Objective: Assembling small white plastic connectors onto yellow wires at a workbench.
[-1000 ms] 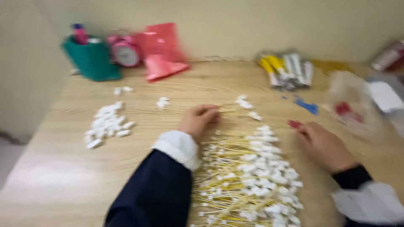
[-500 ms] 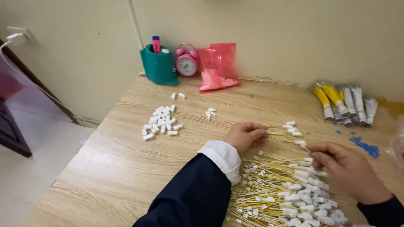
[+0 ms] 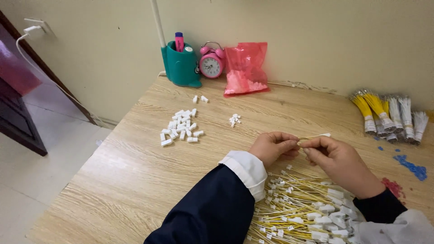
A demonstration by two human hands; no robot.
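My left hand [image 3: 272,147] and my right hand [image 3: 337,159] meet above the wooden table [image 3: 135,171], both pinching one thin yellow wire with a white connector [image 3: 316,136] that sticks out to the right. Right below my hands lies a heap of yellow wires with white connectors [image 3: 303,208]. A pile of small white plastic housings [image 3: 180,127] lies to the left, and a smaller cluster of white housings [image 3: 234,119] sits just beyond my left hand.
At the back wall stand a teal pen holder [image 3: 181,65], a pink alarm clock [image 3: 211,62] and a red plastic bag [image 3: 244,70]. Bundles of yellow and white wires [image 3: 389,113] lie far right, with blue bits [image 3: 409,165] near them. The table's left edge drops to the floor.
The view has swung left and steadied. My right hand has moved up from the wire heap to meet my left hand, and both now hold one wire.
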